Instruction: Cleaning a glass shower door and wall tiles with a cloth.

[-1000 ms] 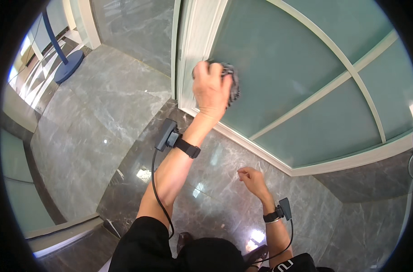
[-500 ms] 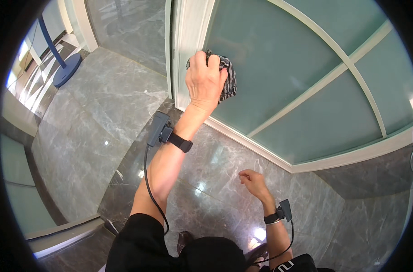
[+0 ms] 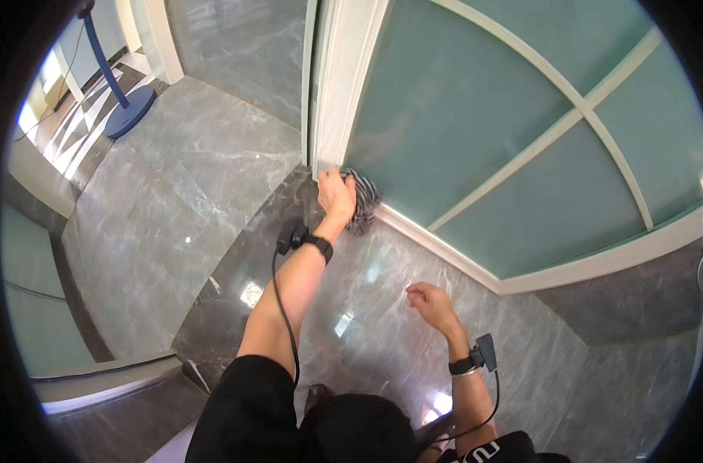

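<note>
My left hand [image 3: 337,194] is closed around a black-and-grey striped cloth [image 3: 366,202], which bunches out on the right side of the fingers. It is down at the lower corner of a white-framed door [image 3: 350,85], with the cloth against the bottom of the frame beside the greenish frosted glass [image 3: 444,116]. Lower and to the right, my right hand [image 3: 435,307] hangs over the floor, apart from the door. Its fingers are loosely curled in, and nothing shows in them.
Grey marble floor tiles [image 3: 189,177] lie below, with a darker strip at the doorway. A blue stand with a round base [image 3: 131,112] is at the far left. Glass panels [image 3: 31,266] line the left edge. Each wrist wears a strapped-on device with a cable.
My left hand has moved down along the door frame with the striped cloth, from higher on the frame to its bottom corner. My right hand has stayed nearly still.
</note>
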Action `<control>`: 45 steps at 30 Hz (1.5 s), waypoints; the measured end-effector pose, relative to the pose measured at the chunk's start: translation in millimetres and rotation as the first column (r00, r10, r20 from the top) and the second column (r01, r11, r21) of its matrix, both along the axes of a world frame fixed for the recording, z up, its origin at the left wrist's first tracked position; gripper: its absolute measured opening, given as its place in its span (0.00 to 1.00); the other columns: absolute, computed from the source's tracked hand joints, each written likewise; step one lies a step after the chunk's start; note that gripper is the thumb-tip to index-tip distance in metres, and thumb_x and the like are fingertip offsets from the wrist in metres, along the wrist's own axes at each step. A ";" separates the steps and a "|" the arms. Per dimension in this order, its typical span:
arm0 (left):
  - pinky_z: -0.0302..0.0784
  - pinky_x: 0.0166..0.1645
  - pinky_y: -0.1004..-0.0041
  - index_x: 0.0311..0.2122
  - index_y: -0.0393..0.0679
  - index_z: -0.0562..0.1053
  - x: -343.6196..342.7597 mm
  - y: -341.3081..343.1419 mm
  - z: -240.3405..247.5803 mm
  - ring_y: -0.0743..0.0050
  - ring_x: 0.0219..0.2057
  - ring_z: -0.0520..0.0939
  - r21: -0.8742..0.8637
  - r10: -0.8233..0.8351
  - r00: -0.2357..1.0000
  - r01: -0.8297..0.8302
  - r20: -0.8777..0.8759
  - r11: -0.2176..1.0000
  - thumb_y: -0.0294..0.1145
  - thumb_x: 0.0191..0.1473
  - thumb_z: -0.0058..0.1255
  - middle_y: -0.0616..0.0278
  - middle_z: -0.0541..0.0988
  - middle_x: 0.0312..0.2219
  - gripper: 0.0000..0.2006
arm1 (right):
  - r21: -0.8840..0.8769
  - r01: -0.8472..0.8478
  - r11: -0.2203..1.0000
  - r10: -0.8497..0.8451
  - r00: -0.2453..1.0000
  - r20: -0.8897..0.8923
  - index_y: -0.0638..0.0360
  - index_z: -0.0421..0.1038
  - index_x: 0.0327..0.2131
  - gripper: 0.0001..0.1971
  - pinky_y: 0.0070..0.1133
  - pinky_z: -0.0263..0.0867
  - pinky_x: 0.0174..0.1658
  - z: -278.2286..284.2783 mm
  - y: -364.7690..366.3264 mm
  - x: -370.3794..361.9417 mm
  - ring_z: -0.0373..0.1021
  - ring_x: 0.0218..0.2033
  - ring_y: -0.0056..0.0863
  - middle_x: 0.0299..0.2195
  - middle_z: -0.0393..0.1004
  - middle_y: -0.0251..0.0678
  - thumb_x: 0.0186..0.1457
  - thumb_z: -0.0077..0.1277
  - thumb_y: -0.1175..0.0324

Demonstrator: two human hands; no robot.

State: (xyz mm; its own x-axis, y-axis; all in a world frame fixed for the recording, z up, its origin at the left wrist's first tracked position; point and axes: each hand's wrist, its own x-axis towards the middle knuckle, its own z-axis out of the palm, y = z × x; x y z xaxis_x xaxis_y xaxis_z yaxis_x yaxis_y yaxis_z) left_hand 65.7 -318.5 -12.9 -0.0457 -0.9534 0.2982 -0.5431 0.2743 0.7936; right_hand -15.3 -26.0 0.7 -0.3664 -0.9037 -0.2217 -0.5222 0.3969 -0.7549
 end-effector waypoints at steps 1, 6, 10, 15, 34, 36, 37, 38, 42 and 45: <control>0.69 0.41 0.54 0.38 0.39 0.68 -1.9 -1.2 -1.5 0.44 0.40 0.72 0.027 -0.051 0.998 0.052 -0.033 0.998 0.34 0.48 0.54 0.49 0.69 0.36 0.14 | 0.001 0.018 1.000 -0.018 0.998 0.064 0.66 0.72 0.40 0.11 0.19 0.68 0.35 1.0 -5.7 -1.0 0.74 0.30 0.24 0.30 0.76 0.39 0.54 0.48 0.72; 0.66 0.41 0.56 0.36 0.40 0.67 -15.5 -13.0 126.8 0.46 0.38 0.69 -0.467 -0.166 0.925 -0.013 -0.342 0.884 0.32 0.48 0.54 0.49 0.66 0.37 0.12 | 0.008 -0.024 1.000 0.024 1.000 -0.007 0.67 0.72 0.40 0.11 0.19 0.68 0.35 -9.4 -1.0 -9.1 0.74 0.31 0.24 0.31 0.76 0.39 0.54 0.48 0.72; 0.62 0.48 0.52 0.46 0.38 0.64 -21.7 -20.8 118.2 0.39 0.45 0.63 -0.762 -0.136 0.968 -0.077 -0.213 0.643 0.30 0.42 0.59 0.41 0.60 0.43 0.24 | 0.053 0.056 0.997 -0.060 0.995 0.075 0.65 0.73 0.38 0.12 0.26 0.68 0.41 -10.1 -12.9 -2.2 0.73 0.37 0.39 0.37 0.75 0.47 0.51 0.49 0.70; 0.56 0.53 0.47 0.52 0.37 0.55 -33.4 -4.4 -6.9 0.38 0.50 0.57 -0.540 -0.119 0.985 0.032 -0.126 0.841 0.26 0.39 0.57 0.38 0.54 0.47 0.34 | 0.143 -0.018 0.990 0.015 1.000 0.023 0.68 0.71 0.40 0.12 0.20 0.68 0.36 -31.6 0.8 -9.2 0.73 0.30 0.24 0.32 0.76 0.40 0.53 0.49 0.72; 0.60 0.51 0.54 0.41 0.31 0.64 -107.2 194.0 -51.7 0.44 0.43 0.64 0.030 -0.633 0.756 0.645 -0.166 0.763 0.24 0.39 0.51 0.45 0.65 0.40 0.20 | 0.144 0.187 0.972 -0.195 0.980 0.046 0.68 0.71 0.40 0.11 0.19 0.68 0.35 -16.1 38.4 -20.3 0.74 0.29 0.24 0.33 0.76 0.39 0.55 0.47 0.72; 0.64 0.48 0.56 0.40 0.37 0.66 -118.4 215.7 -73.1 0.41 0.44 0.66 0.040 -0.687 0.613 0.757 -0.390 0.652 0.24 0.40 0.51 0.43 0.67 0.39 0.18 | 0.111 0.253 0.961 -0.260 0.964 0.058 0.68 0.72 0.39 0.11 0.20 0.68 0.34 -2.3 44.2 -22.9 0.74 0.29 0.25 0.31 0.76 0.40 0.54 0.47 0.72; 0.64 0.48 0.56 0.40 0.37 0.66 -120.3 218.1 -64.1 0.41 0.44 0.66 0.027 -0.693 0.601 0.763 -0.397 0.646 0.24 0.40 0.51 0.43 0.67 0.39 0.18 | 0.083 0.328 0.941 -0.334 0.940 0.072 0.68 0.72 0.38 0.10 0.22 0.69 0.34 4.0 52.2 -28.6 0.75 0.28 0.26 0.29 0.77 0.42 0.54 0.47 0.72; 0.65 0.47 0.56 0.40 0.37 0.66 -116.2 222.1 -48.6 0.42 0.43 0.68 0.063 -0.651 0.601 0.755 -0.463 0.653 0.24 0.40 0.52 0.44 0.67 0.39 0.18 | 0.053 0.393 0.918 -0.397 0.913 0.097 0.69 0.72 0.37 0.11 0.22 0.68 0.34 5.5 66.3 -36.9 0.75 0.28 0.25 0.28 0.76 0.41 0.54 0.48 0.71; 0.66 0.45 0.60 0.43 0.37 0.66 -69.1 175.0 26.1 0.49 0.40 0.71 -0.018 -0.499 0.685 0.580 -0.531 0.814 0.26 0.42 0.56 0.49 0.68 0.35 0.20 | 0.067 0.452 0.890 -0.457 0.884 0.102 0.69 0.72 0.37 0.11 0.21 0.69 0.34 12.2 82.4 -44.5 0.75 0.28 0.25 0.28 0.77 0.41 0.54 0.48 0.71; 0.65 0.46 0.55 0.44 0.39 0.65 -48.8 112.3 105.8 0.45 0.41 0.67 -0.382 -0.446 0.754 0.277 -0.482 0.882 0.24 0.40 0.56 0.47 0.64 0.38 0.22 | 0.078 0.400 0.913 -0.404 0.913 0.058 0.69 0.72 0.38 0.11 0.21 0.68 0.33 2.7 67.0 -32.3 0.75 0.28 0.25 0.29 0.77 0.40 0.54 0.48 0.70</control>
State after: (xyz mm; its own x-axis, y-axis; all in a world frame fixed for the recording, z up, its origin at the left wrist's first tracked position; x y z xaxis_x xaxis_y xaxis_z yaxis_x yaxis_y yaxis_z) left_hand 16.9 -206.2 92.9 -0.1212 -0.7741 0.6214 0.1392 0.6066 0.7827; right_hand -47.6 41.0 3.4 -0.6769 -0.6665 -0.3124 -0.2540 0.6099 -0.7506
